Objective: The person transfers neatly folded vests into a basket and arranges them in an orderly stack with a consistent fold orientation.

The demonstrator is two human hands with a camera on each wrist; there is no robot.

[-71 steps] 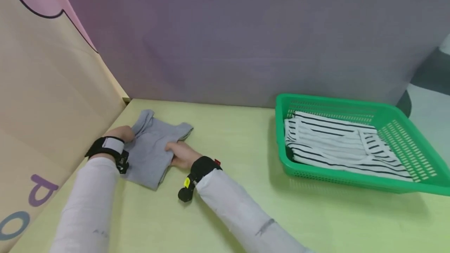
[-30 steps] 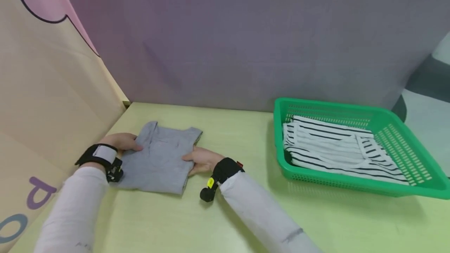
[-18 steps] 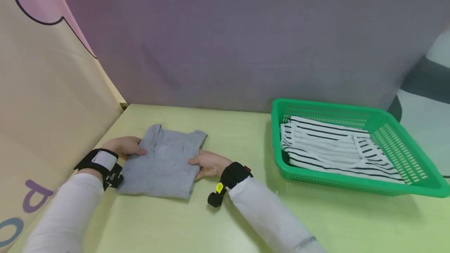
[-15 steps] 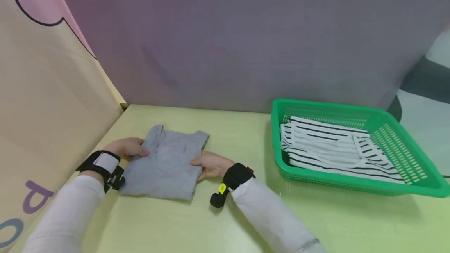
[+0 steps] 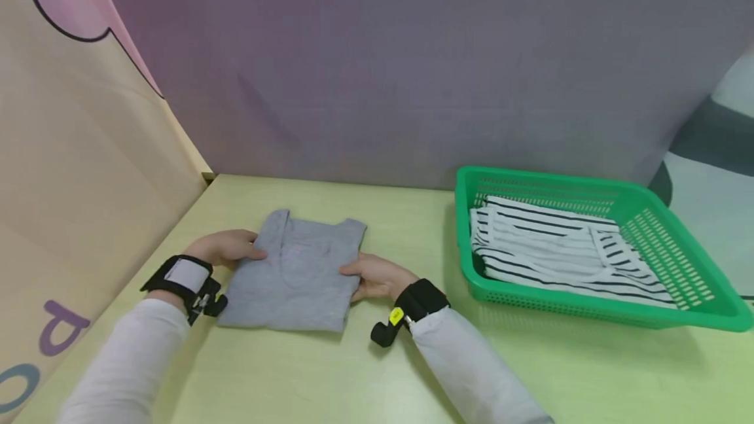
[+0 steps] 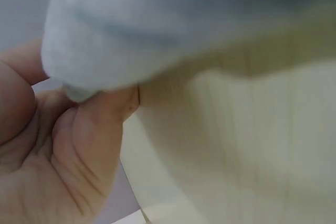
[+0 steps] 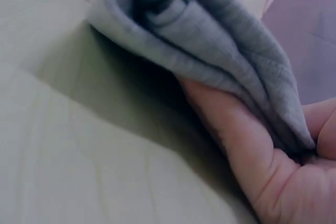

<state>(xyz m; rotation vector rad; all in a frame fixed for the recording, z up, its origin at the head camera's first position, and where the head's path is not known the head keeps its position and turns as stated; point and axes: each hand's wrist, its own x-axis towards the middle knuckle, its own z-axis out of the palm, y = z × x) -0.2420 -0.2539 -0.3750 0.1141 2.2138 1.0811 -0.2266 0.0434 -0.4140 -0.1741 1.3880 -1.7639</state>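
A folded grey T-shirt (image 5: pixel 294 280) is held by both hands over the left part of the table. My left hand (image 5: pixel 228 248) grips its left edge, thumb on top and the other fingers underneath. At the opposite edge my right hand (image 5: pixel 377 275) pinches the cloth the same way. The right wrist view shows the shirt's layered folds (image 7: pixel 210 35) between thumb and fingers, with a shadow on the table below. In the left wrist view the blurred cloth (image 6: pixel 105 35) covers part of the left hand (image 6: pixel 68 150).
A green plastic basket (image 5: pixel 589 315) stands at the right of the table (image 5: pixel 283 378). Folded white clothing with black stripes (image 5: pixel 548 247) lies inside it. A grey-purple cloth wall (image 5: pixel 377 70) rises behind, and a beige printed panel (image 5: pixel 94 149) borders the left side.
Both hands have moved to the right with the grey T-shirt, which lies flatter and squarer than at first. The left thumb now shows on top of the cloth. The basket stays in place.
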